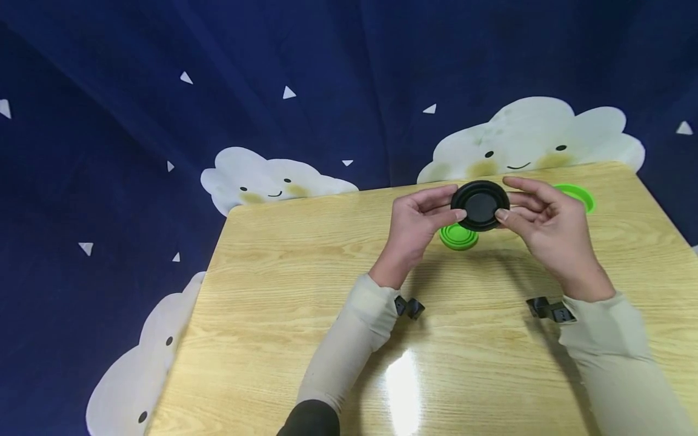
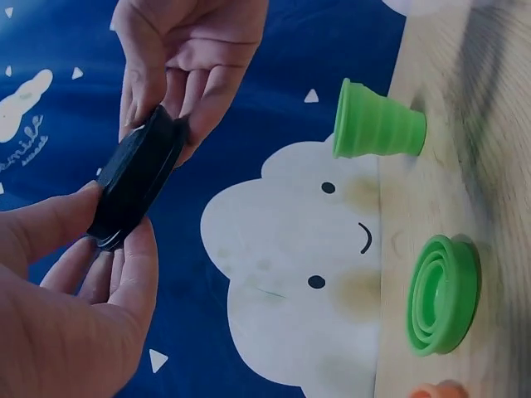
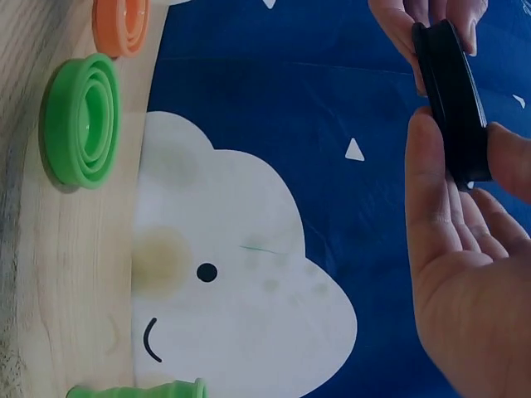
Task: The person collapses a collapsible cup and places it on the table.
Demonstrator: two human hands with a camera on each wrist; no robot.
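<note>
We are holding a black collapsible cup, pressed flat into a thick disc, in the air above the far part of the wooden surface. Our left hand is pinching its left edge, thumb in front and fingers curled behind, and our right hand is gripping the right edge in the same way, so both hands are closing on the one cup. From the wrist views we are seeing the disc edge-on, its nested rings stacked tight, with nothing pulled out yet; we judge that opening it is the part left to do. Directly beneath the black cup, a flattened green cup is lying on the surface, untouched. Further right, partly hidden by our right hand, another green cup is standing already stretched to its full cone shape, which suggests one cup is finished. The left wrist view is also showing a sliver of an orange flattened cup beside the green one. Behind the surface, a dark blue curtain with smiling white clouds is hanging.
</note>
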